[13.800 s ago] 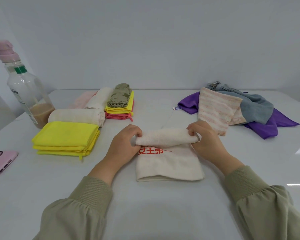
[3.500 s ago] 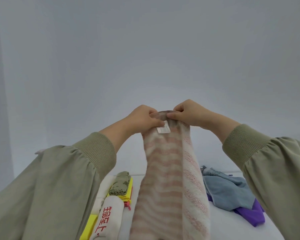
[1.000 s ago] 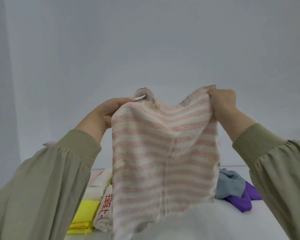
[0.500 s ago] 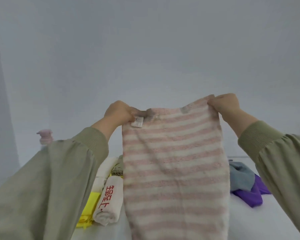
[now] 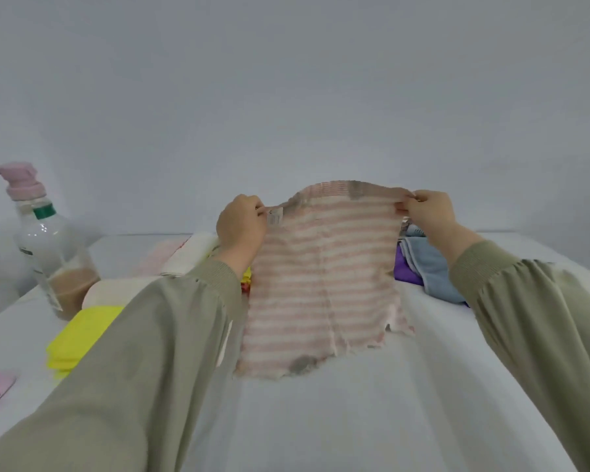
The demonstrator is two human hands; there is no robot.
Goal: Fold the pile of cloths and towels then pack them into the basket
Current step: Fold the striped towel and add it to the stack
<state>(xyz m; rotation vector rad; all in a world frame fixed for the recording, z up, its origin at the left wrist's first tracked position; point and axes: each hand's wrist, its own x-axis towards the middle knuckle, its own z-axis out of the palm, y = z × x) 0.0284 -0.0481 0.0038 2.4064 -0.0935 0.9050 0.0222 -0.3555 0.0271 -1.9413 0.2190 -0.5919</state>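
The left grip (image 5: 241, 223) pinches the pink-striped towel (image 5: 321, 284) by its top left corner, the right grip (image 5: 427, 210) its top right. Its lower edge touches the desk (image 5: 355, 420).

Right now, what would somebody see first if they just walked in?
The pink-striped towel in the middle, held up by its top corners, the left hand pinching one and the right hand the other. Next, the bright yellow folded cloths at the left, beside a pump bottle with brown liquid.
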